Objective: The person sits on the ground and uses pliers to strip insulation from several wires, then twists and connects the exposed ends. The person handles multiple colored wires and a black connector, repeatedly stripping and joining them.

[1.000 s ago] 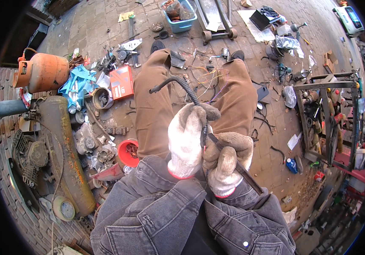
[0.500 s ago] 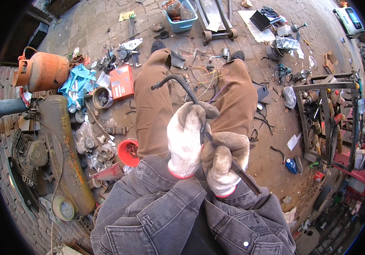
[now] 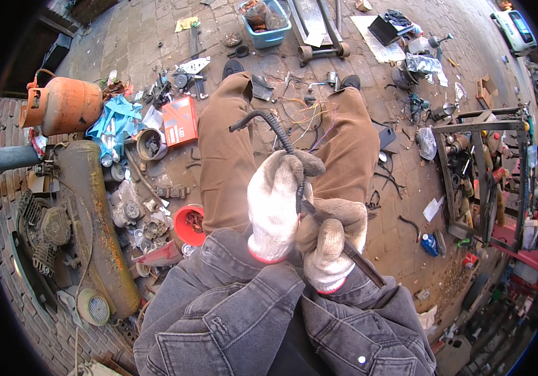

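Black corrugated conduit: sticks out far side of gloved left hand, free end curling left; looks light, springy, hard to break. Left fingers pinch it; good hold, straighter ribbed run. Gloved right hand: fingers curled round dark narrow bar tool, likely stiff.
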